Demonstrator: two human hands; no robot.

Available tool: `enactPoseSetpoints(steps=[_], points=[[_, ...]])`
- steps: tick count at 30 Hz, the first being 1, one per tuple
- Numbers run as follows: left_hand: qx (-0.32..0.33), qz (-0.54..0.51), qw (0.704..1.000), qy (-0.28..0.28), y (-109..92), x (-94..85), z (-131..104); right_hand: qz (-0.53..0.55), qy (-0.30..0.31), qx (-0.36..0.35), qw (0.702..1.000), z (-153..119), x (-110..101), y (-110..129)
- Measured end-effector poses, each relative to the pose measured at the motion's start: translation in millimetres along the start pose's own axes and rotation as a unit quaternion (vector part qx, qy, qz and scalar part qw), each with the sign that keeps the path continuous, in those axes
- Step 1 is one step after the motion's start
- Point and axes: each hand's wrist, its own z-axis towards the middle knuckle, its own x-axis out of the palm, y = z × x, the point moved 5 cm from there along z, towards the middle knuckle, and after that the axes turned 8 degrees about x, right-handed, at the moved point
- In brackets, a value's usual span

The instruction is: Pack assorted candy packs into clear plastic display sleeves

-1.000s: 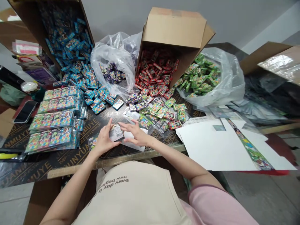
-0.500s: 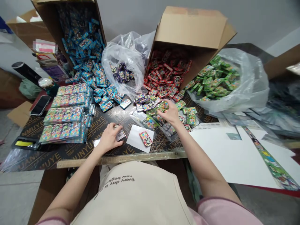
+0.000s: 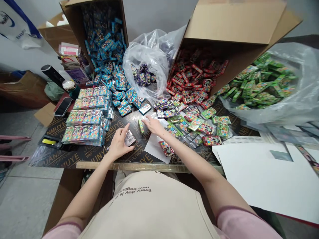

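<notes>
My right hand (image 3: 155,126) pinches a small green box (image 3: 141,127) at its edge, standing it on its narrow side above the table. My left hand (image 3: 119,143) rests to the left, thumb and fingers spread around a small pack with a barcode (image 3: 130,138); a firm grip on it does not show. Below my right wrist, a red box (image 3: 166,148) lies on a white sheet (image 3: 155,149). Close by on the right are loose green and red boxes and a printed green pouch (image 3: 173,130).
Stacks of clear-wrapped box sets (image 3: 83,116) stand on the left beside a phone (image 3: 63,106). Behind are a carton of blue boxes (image 3: 106,43), a plastic bag of purple boxes (image 3: 146,74), a carton of red boxes (image 3: 195,74) and a bag of green boxes (image 3: 266,86). White sheets (image 3: 259,172) lie right.
My right hand has moved left from the green pile with a green box, close to my left hand. My left hand stays by the barcoded pack, its fingers wider apart. The view has shifted.
</notes>
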Motion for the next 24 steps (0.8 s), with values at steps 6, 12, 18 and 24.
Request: enactPoseSetpoints(steps=[6,12,18,24], points=[[-0.033,-0.052,0.997,-0.042,16.6,0.8,-10.3,-0.227,0.086,-0.210,0.947,-4.3,10.8,14.9],[-0.034,-0.060,0.997,-0.038,16.4,6.1,-9.9,-0.175,0.131,-0.243,0.945,-4.2,17.2,21.8],[-0.048,-0.103,0.993,-0.044,16.2,8.7,-7.5,0.042,-0.007,-0.238,0.970,-39.8,-13.7,49.4],[-0.059,-0.230,0.970,-0.053,4.0,6.0,0.1,0.065,-0.041,-0.233,0.969,-68.8,-19.6,53.3]])
